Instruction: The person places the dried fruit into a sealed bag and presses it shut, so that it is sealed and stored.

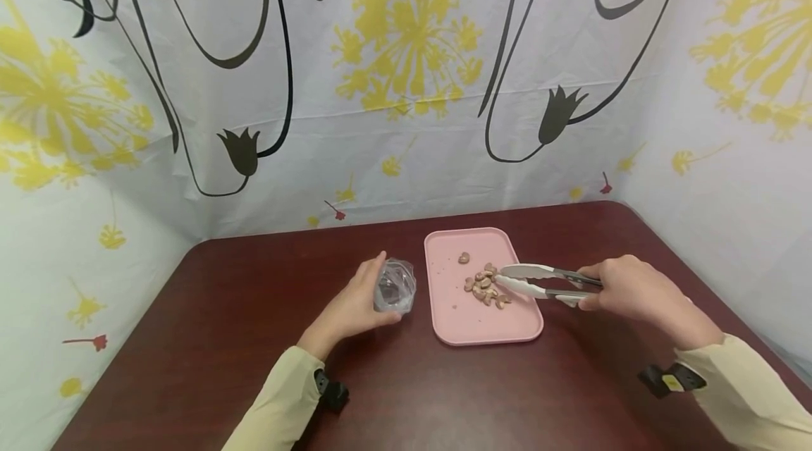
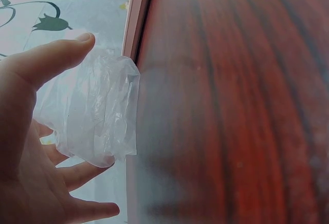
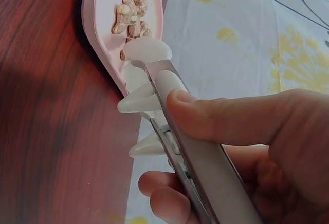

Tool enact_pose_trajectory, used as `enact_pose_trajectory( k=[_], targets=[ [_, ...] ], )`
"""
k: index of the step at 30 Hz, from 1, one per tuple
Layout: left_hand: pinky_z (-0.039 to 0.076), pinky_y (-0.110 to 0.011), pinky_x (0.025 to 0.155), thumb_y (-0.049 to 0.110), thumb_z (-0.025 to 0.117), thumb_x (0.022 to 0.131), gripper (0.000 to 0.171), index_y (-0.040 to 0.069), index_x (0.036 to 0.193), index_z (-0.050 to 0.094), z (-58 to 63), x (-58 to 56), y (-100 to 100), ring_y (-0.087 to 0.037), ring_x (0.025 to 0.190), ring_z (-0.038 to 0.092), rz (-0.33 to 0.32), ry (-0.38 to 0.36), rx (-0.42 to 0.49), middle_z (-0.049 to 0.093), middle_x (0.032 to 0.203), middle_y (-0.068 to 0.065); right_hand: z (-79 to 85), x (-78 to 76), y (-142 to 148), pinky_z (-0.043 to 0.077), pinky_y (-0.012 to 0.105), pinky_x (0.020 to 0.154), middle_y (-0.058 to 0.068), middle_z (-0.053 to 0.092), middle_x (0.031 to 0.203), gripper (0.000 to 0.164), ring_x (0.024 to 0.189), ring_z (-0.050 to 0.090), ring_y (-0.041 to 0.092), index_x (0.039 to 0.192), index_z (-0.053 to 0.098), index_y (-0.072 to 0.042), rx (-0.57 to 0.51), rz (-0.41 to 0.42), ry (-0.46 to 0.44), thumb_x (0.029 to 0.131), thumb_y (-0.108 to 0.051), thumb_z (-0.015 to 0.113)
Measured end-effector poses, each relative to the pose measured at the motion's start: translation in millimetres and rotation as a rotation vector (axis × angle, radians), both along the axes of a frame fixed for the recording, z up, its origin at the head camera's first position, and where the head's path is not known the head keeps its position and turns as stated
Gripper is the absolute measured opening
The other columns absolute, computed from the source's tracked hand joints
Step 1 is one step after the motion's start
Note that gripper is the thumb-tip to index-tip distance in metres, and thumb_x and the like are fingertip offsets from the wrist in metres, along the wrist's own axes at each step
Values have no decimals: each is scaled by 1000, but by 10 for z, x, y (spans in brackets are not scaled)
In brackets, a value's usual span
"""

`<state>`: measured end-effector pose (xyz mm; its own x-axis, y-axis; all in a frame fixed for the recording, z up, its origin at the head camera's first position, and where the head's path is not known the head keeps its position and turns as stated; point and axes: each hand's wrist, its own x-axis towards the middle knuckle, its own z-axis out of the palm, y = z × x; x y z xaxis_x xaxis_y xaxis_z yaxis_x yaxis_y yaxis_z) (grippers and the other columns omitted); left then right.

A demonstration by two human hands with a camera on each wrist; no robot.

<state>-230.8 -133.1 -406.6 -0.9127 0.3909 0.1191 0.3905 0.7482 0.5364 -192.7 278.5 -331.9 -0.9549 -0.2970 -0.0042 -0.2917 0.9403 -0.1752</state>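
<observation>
My left hand [image 1: 350,304] curves its thumb and fingers round a clear, crinkled plastic bag [image 1: 395,287], which stands on the table with its mouth upward. In the left wrist view the bag [image 2: 97,108] sits between thumb and fingers. With my right hand [image 1: 637,292] I grip white-tipped metal tongs [image 1: 529,270], thumb on one arm and fingers on the other. The tong tips are slightly apart, right at a pile of brown, curved, cashew-like nuts [image 1: 485,285] on a pink tray [image 1: 447,317]. One nut [image 1: 464,258] lies apart, farther back on the tray.
The dark reddish wooden table [image 1: 254,310] carries the tray right of centre, with the bag just left of it. A patterned white cloth [image 1: 380,169] hangs behind the table and along both sides. Black wrist cameras [image 1: 331,392] are strapped over the sleeves.
</observation>
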Motion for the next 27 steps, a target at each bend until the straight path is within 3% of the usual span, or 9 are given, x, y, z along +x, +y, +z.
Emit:
enact_pose_trajectory(
  k=[10, 27],
  targets=[
    [42, -46, 101, 35, 82, 73, 109, 14, 154, 14, -7, -16, -5, -27, 129, 43, -5, 0, 5, 30, 150, -12, 21, -20, -83, 35, 33, 52, -8, 53, 62, 14, 60, 45, 13, 80, 65, -22, 23, -35, -17, 73, -27, 77],
    [41, -46, 103, 34, 83, 72, 109, 13, 154, 14, -19, -16, -6, -28, 131, 42, -4, 7, 0, 30, 150, -13, -20, -4, -64, 30, 30, 52, -8, 49, 61, 17, 60, 42, 13, 90, 70, -19, -19, -56, -54, 76, -28, 76]
  ],
)
